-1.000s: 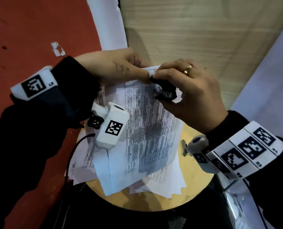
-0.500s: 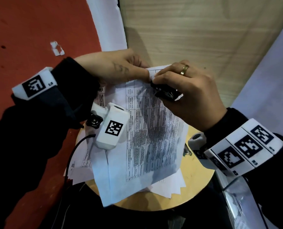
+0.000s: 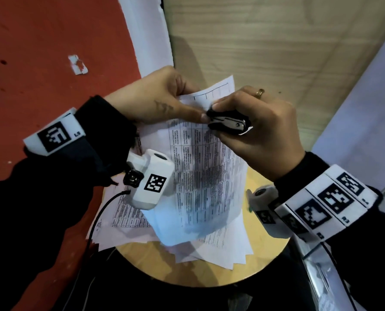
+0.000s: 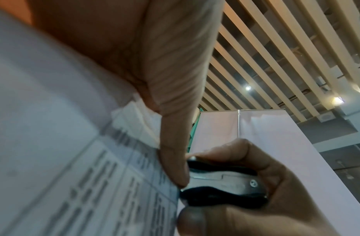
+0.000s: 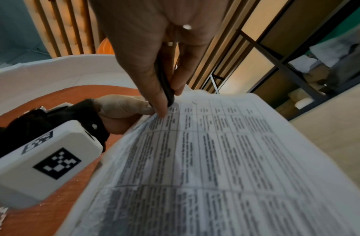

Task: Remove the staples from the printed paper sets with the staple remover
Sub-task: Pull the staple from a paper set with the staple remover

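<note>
My left hand [image 3: 164, 102] pinches the paper set [image 3: 206, 176] at its far corner; my right hand [image 3: 254, 129] squeezes the staple remover [image 3: 228, 124] there. I'd pull steadily, keeping that corner taut.

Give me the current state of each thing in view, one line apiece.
Staple remover: squeezed shut, nose at the set's top edge.
Held paper set: lifted, tilted.
Left hand: pinches the set's top corner.
Right hand: grips the remover.
Loose sheets: piled on the round table.

Round wooden table [image 3: 209, 274], loose printed sheets [image 3: 211, 248].
</note>
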